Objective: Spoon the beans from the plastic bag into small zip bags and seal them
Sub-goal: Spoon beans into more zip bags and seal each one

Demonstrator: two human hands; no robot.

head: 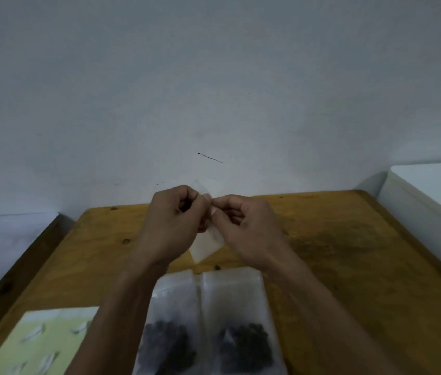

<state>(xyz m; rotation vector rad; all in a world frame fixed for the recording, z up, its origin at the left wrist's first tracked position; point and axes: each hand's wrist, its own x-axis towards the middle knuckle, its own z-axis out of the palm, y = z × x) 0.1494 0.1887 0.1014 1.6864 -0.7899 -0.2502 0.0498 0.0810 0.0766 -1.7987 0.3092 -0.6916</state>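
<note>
Both sets of fingers are curling inward and meeting over a small zip bag [206, 243], which is hanging above the wooden table [335, 239], clear of its surface. The left hand [172, 226] is pinching the bag's upper part between thumb and bent fingers; the right hand [246, 228] is pinching the same upper part from the other side, thumb tip and forefinger pressing close against the left hand's fingertips. The bag's top corner is showing faintly above the knuckles and its lower body is drooping between the two wrists; whether the bag is holding any beans cannot be told, as it is reading clear and pale. Directly below the forearms, a larger plastic bag [208, 307] is lying flat on the table near its front edge, creased down the middle, with dark beans [245, 347] gathering in two heaps at its near end. To the left of it, a yellow-green printed sheet [43, 339] is lying on the table's near left corner. A white box-like object [435, 196] is standing just beside the table's right edge, and a pale wall [214, 77] bearing a short dark mark is rising behind the table.
</note>
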